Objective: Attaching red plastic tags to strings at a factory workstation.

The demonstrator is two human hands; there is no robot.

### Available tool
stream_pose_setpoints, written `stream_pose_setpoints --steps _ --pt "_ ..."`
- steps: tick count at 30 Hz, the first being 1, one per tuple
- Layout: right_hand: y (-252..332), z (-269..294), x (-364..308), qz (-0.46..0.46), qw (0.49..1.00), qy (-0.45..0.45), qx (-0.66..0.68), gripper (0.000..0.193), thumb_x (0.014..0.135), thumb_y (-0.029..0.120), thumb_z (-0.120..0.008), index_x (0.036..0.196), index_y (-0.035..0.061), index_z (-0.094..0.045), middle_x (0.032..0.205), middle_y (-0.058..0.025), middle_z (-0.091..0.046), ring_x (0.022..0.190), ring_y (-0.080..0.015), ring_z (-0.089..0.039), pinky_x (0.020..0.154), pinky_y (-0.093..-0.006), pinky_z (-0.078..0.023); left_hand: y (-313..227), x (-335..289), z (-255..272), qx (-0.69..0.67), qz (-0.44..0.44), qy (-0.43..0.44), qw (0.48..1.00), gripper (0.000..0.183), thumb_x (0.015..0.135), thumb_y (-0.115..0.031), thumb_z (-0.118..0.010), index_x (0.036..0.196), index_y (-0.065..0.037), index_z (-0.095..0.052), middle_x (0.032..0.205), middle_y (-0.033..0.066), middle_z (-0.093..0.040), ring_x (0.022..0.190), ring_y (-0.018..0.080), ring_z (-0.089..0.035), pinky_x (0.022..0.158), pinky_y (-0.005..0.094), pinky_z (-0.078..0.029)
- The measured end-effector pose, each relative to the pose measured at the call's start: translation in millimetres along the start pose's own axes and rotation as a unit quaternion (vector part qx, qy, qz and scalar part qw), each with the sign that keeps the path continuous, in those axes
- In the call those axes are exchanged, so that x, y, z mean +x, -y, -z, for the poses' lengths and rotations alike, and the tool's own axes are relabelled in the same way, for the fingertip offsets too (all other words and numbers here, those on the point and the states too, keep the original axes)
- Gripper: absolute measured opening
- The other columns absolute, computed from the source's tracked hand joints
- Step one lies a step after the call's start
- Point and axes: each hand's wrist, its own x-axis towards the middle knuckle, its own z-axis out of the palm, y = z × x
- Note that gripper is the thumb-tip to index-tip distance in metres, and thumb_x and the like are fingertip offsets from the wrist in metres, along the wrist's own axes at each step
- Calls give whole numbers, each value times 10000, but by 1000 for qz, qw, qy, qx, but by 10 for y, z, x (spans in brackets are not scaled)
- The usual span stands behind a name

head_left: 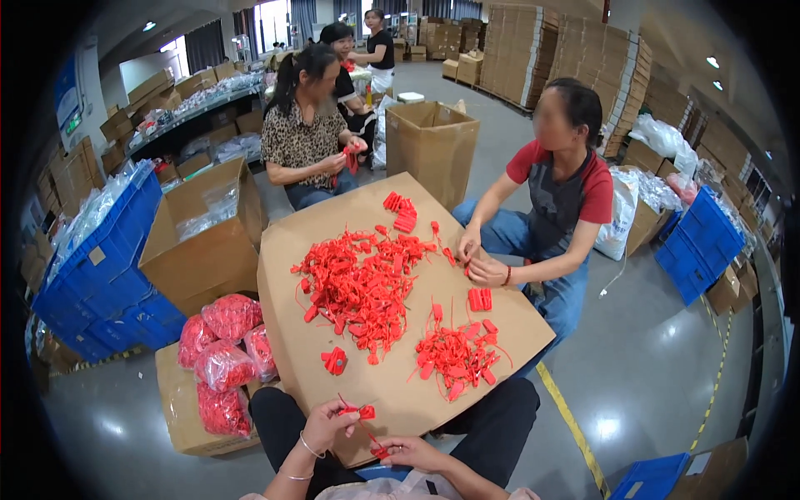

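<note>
My left hand (327, 427) pinches a red plastic tag (366, 412) with a thin tail, over the near edge of the cardboard tabletop (492, 408). Lower and to the right, the closed fingers of my right hand (414, 453) grip another red piece (380, 452), and a thin red strand runs between the two hands. Beyond my left hand lies a small bundle of red tags (334, 361). A large heap of red tags (358, 279) covers the middle of the board, and a smaller heap (457, 357) lies at the near right.
Two people sit round the board, the right one's hands (477, 260) working on red tags, the left one's (354, 150) holding a red strip. Bagged red pieces (225, 365) rest on a carton at left. Blue crates (108, 267), open cartons (204, 242) and a tall carton (432, 154) stand around.
</note>
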Motion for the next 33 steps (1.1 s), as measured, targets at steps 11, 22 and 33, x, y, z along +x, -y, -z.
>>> stream_pose_setpoints --steps 11,22,33 --pt "404 186 -28 23 975 -220 -7 215 863 185 -570 990 14 -601 755 -15 -616 622 -63 -553 574 -194 -459 -5 -149 -165 216 112 172 955 221 819 -157 -624 962 6 -580 671 1 -545 563 62 -490 516 196 -399" --pt "622 -236 -85 225 883 -226 -346 102 815 119 -613 859 27 -606 709 -39 -550 620 -109 -533 548 -243 -427 386 -45 -82 412 67 122 900 227 778 -215 -659 899 -28 -614 651 15 -587 561 73 -545 525 224 -445" --pt "69 -2 24 102 974 -199 20 146 861 188 -573 881 47 -601 689 -3 -550 628 -65 -532 553 -205 -424 381 -112 -147 160 85 148 972 188 828 -98 -608 988 -1 -588 738 22 -608 621 74 -567 589 201 -468"
